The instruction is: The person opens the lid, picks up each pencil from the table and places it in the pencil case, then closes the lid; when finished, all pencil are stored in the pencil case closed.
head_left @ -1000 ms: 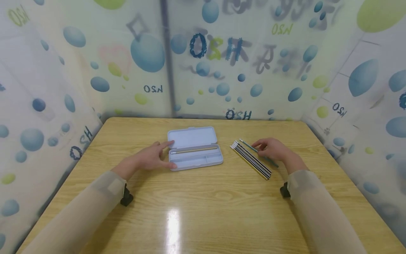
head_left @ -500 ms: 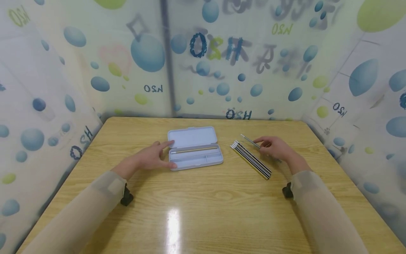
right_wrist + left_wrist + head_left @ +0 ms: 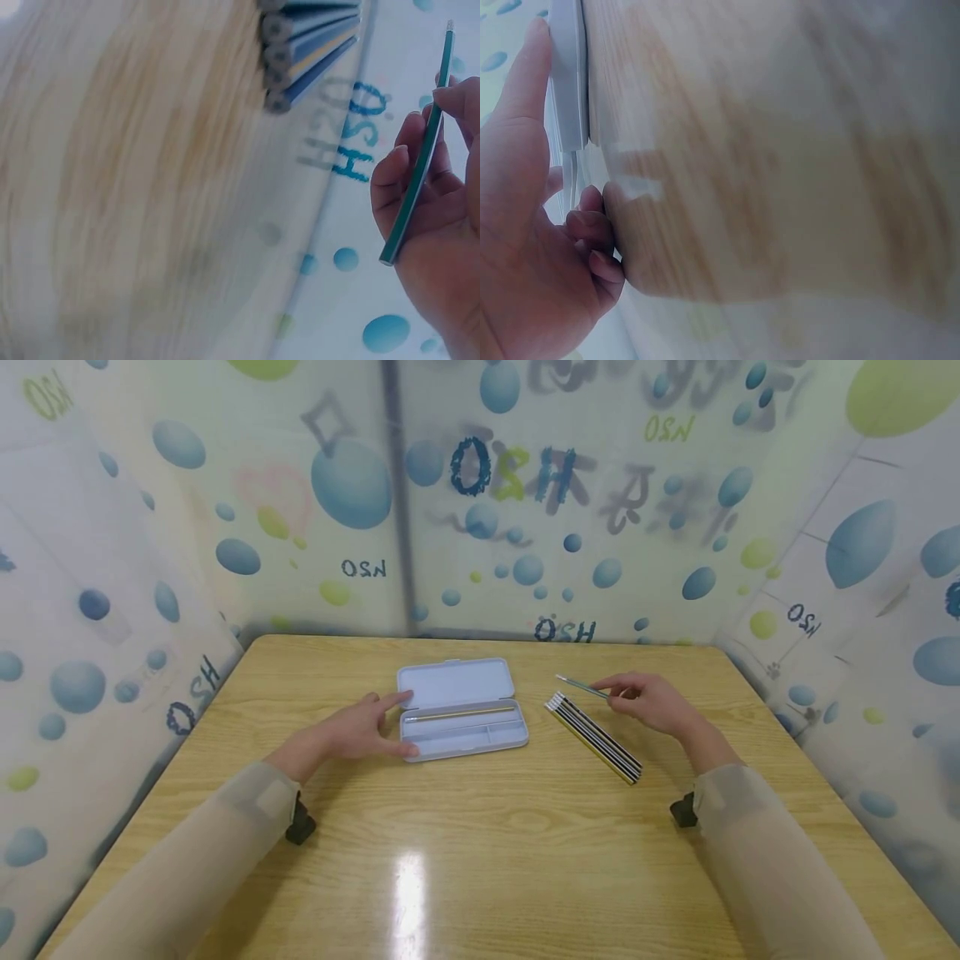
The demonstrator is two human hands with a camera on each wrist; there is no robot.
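A pale lavender pencil case (image 3: 450, 749) lies open on the table, with one yellow-striped pencil (image 3: 461, 715) in its long back compartment. My left hand (image 3: 358, 729) rests against the case's left end, thumb at the front edge and index finger on the lid. In the left wrist view that thumb (image 3: 526, 82) lies straight along the case's side. My right hand (image 3: 651, 702) pinches a green pencil (image 3: 421, 161) between thumb and fingers, its eraser end pointing left toward the case. Below that hand lies a row of striped pencils (image 3: 594, 739), side by side.
The wooden table (image 3: 480, 827) carries the case left of centre and the pencil row to its right. A curtain (image 3: 480, 577) printed with drops and letters hangs behind the table and along both sides.
My right hand has lifted the green pencil from beside the row, moved slightly up and swung its eraser end left. The left hand and the case have stayed put.
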